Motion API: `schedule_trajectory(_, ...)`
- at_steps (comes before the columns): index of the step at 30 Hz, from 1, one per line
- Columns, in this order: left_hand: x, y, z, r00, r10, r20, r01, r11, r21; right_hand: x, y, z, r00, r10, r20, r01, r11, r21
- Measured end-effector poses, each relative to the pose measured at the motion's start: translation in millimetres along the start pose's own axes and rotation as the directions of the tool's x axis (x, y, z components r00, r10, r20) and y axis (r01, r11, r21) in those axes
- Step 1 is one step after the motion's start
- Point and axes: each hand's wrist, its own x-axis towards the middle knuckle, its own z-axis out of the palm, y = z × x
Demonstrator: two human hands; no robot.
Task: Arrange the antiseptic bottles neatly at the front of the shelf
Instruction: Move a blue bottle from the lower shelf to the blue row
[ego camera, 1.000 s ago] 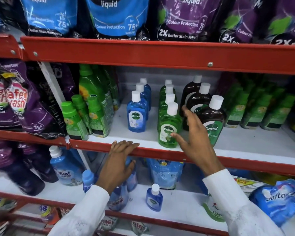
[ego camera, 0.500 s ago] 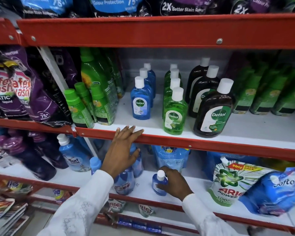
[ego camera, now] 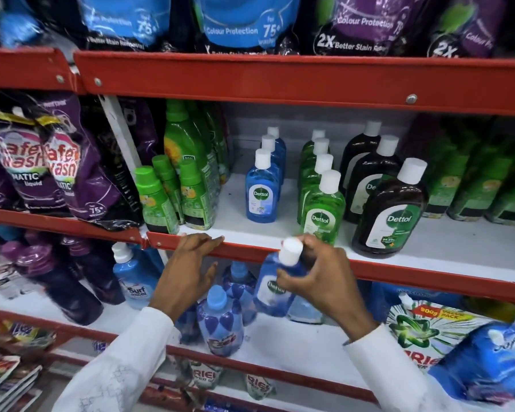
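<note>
right hand: right hand (ego camera: 324, 281) wrapped round a small blue Dettol bottle (ego camera: 275, 288), fingers (ego camera: 292, 279) curled across the label side, thumb near the neck; bottle tilted, white cap (ego camera: 291, 251) leaning up and right, level with the red shelf lip (ego camera: 428, 272)
why held so: judged mid-lift from the lower shelf toward the blue row above; tilt probably helps the cap clear the lip
left hand: left hand (ego camera: 188, 269) holds nothing, fingers spread and flat, fingertips (ego camera: 217, 239) resting on the red lip; looks like bracing
task bottles: on the white middle shelf (ego camera: 458, 248), three files running front to back: blue Dettol row (ego camera: 262, 191), green Dettol row (ego camera: 321, 206), brown Dettol row (ego camera: 390, 209)
front line: brown front bottle nearest the edge, green just behind that, blue front bottle set further back; the gap ahead of it is the likely slot for the held bottle
materials: bottles clear tinted plastic, flat-shouldered, glossy, with smooth white screw caps and paper labels; held bottle smaller than the shelved ones
shelf: white painted board, red metal edge with rivets
neighbours: green-capped bottles (ego camera: 161, 200) left of the blue row, purple detergent pouches (ego camera: 42, 165) beyond; Surf Excel bottle (ego camera: 137, 281) and Ariel pouch (ego camera: 422, 331) on the lower shelf
risk: slick plastic, one-handed grip, cap close to the green front bottle; could knock it
</note>
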Motion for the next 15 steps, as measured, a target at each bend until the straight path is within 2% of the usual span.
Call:
schedule_trajectory(4,-1.1,-0.7,2.0,1.0,-0.003,-0.015,0.003,1.0,-0.025,32.4,-55.1,-19.2,0.988,-0.107,-0.114,0.114,0.992,0.057)
schedule_trajectory(7,-2.0,-2.7,1.6,1.0,0.02,-0.023,-0.02,0.999,-0.03,61.9,-67.3,-12.2,0.978,-0.14,-0.157,0.141,0.99,0.001)
schedule_trajectory(12,-1.5,-5.8,-0.7,0.998,0.065,-0.026,-0.066,0.997,-0.04,102.9,-56.5,13.5,0.986,-0.129,-0.102,0.119,0.988,-0.103)
schedule_trajectory(15,-2.2,-6.1,-2.4,0.999,0.044,-0.018,-0.045,0.997,-0.058,114.4,-49.5,24.0,0.993,-0.1,-0.06,0.092,0.988,-0.123)
